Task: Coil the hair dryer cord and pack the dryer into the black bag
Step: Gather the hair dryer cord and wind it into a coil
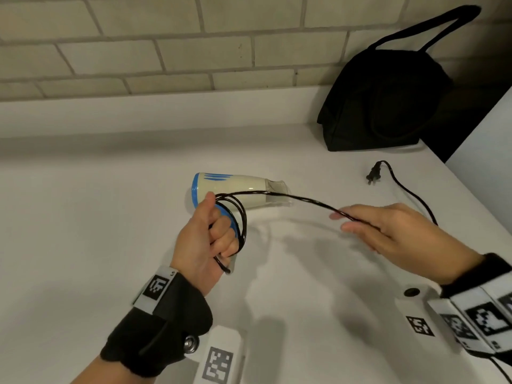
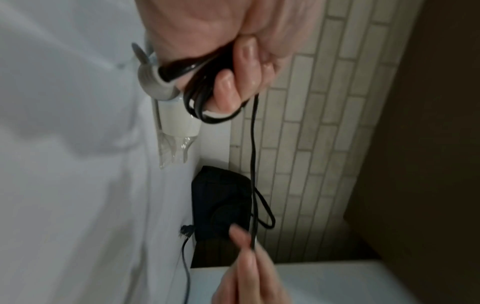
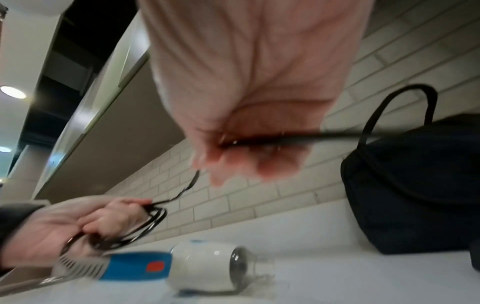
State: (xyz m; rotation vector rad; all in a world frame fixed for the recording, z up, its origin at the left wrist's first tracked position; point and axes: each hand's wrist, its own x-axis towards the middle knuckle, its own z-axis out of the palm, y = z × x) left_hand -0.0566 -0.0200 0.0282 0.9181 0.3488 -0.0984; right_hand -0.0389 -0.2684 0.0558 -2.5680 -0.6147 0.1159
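The hair dryer cord [image 1: 304, 202] is looking thin and limp: the left hand [image 1: 205, 236] is clenching its loops, the right hand [image 1: 388, 228] is pinching the slack, best gripped near the coil.

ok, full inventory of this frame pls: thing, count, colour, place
hair dryer: 1, cream with blue trim, lying on its side mid-counter
cord: 1, black, several loops in the left hand, then spanning to the right hand
plug: 1, black, on the counter in front of the bag
black bag: 1, black, back right against the wall, handle up
counter: 1, white
brick wall: 1, beige, behind the counter
left hand: grips the cord loops
right hand: pinches the cord
wristbands: 2, black, with black-and-white marker tags
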